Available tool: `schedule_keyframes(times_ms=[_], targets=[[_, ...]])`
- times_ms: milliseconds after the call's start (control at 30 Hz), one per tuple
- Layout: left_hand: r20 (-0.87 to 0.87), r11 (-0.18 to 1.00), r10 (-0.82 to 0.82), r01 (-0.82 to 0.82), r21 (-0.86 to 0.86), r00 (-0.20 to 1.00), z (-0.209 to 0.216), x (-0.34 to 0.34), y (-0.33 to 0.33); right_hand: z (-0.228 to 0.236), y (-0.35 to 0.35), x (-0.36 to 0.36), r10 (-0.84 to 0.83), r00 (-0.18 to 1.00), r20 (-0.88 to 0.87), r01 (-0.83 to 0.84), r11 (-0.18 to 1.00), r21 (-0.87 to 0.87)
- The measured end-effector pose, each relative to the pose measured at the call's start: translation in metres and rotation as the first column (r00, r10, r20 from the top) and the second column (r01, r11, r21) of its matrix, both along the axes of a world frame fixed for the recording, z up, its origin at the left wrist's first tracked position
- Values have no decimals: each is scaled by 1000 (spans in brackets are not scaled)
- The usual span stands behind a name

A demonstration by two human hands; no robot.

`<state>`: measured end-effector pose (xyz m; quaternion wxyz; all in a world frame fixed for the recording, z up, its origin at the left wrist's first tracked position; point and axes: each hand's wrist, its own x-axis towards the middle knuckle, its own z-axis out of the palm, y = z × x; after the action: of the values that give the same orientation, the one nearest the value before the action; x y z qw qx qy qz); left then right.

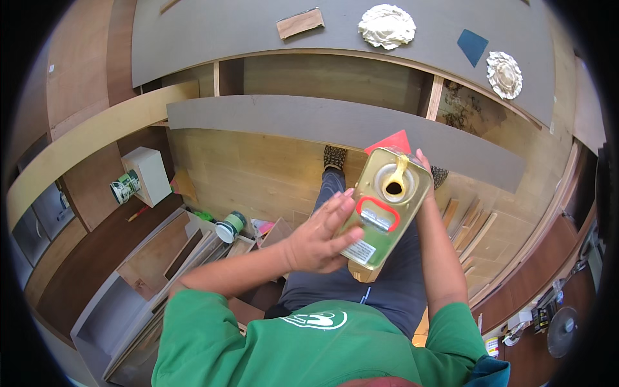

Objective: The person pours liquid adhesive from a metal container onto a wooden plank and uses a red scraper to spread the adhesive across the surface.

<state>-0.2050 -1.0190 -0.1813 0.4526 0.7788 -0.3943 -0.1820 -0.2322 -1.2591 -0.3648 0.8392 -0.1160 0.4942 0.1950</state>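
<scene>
A rectangular metal can is tilted in front of my body, its top facing me. Yellowish glue-like residue coats its round spout, and a red carrying handle is fixed to the top. My right hand grips the can's far right side; most of its fingers are hidden behind it. Along the left side lies my left hand, fingers stretched and apart, overlapping the can's edge. From behind the can's far end sticks out a red flat piece; what holds it is hidden.
A long grey panel strip lies ahead, before a larger grey panel bearing a wood block, two whitish crumpled round things and a blue flat piece. Green-and-white cans stand left; wood strips lie right.
</scene>
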Motion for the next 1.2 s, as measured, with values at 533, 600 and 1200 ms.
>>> schedule_keyframes(times_ms=[533,600,1200], targets=[[114,896,349,-367,249,930,-75,-33,-27,-37,46,-54,-115,988,-99,80,948,-308],[83,886,462,-463,-1,883,-67,-13,-53,-44,31,-89,195,951,-241,-294,812,-504],[88,630,-338,156,761,937,-66,19,-227,7,-19,-327,366,777,-513,-611,239,-755]])
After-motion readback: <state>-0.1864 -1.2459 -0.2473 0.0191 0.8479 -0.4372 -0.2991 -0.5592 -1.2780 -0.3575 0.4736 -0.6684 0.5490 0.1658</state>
